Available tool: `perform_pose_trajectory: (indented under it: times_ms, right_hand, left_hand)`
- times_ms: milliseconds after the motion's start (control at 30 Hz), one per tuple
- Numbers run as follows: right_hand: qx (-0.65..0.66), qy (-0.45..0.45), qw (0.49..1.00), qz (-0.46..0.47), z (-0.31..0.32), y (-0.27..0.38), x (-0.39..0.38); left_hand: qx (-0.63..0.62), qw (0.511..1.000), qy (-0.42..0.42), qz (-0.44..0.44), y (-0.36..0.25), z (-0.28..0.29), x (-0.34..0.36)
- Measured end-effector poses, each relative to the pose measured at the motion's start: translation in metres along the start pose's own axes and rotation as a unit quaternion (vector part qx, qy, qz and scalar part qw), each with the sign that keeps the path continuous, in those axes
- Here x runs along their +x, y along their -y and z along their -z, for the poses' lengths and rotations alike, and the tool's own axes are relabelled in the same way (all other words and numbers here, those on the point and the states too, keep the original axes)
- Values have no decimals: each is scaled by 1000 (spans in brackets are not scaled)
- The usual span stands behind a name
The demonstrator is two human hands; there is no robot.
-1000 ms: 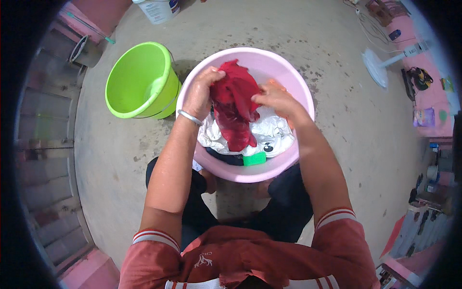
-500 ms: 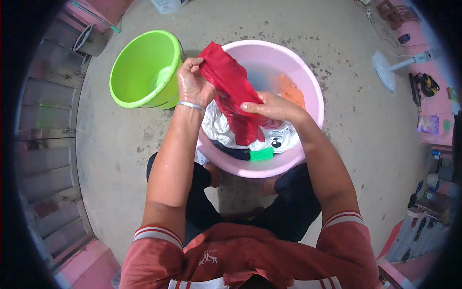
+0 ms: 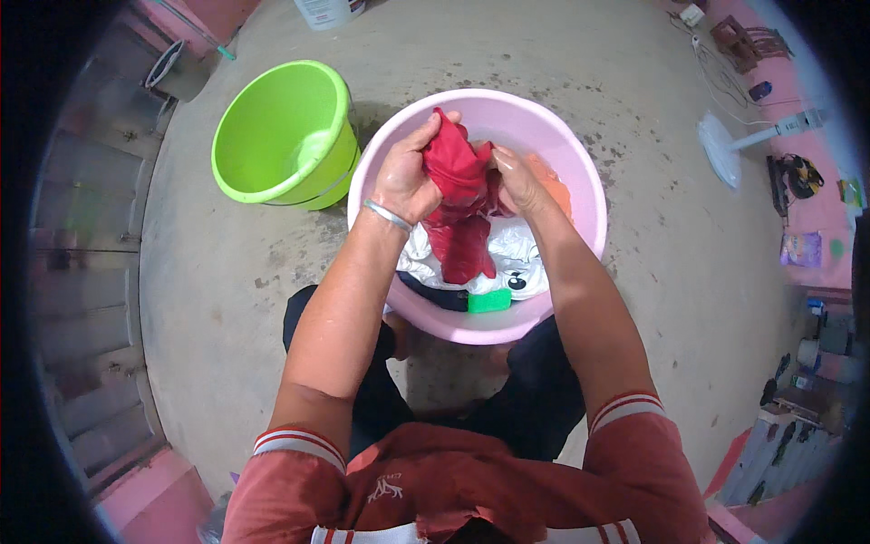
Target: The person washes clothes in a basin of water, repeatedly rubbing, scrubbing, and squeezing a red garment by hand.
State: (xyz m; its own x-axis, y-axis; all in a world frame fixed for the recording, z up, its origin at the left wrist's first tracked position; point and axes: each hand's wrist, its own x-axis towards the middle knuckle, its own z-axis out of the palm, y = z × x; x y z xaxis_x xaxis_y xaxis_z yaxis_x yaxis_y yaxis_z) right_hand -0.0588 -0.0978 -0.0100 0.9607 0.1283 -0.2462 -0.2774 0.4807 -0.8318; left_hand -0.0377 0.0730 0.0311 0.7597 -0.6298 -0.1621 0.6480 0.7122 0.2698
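A wet red cloth, perhaps a garment, is bunched between my two hands above a pink basin. My left hand grips its left side, thumb toward the top edge. On the other side my right hand pinches the cloth with curled fingers. Its lower end hangs onto white clothing with a black-and-white printed spot. Below that lie a dark cloth and a bright green block, whose kind I cannot make out. Orange cloth rests at the basin's right side, partly behind my right hand.
A lime green bucket stands left of the basin. Farther off are a white bucket and a grey bin. To the right, a white stand with a round base lies near the pink wall, with cables beyond.
Both hands have drawn closer together over the basin, the left moving right. The red cloth, stretched longer before, is now gathered between them.
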Motion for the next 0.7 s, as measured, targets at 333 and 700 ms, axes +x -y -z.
perform_pose_trajectory:
  times_ms: [333,700]
  right_hand:
    - [-562,-48,756,332,-102,-13,-43]
    - [-569,-148,758,282,-75,-17,-28]
  left_hand:
    - [134,953,-262,-65,4,93,36]
    - [193,948,-226,-117,39,35,23]
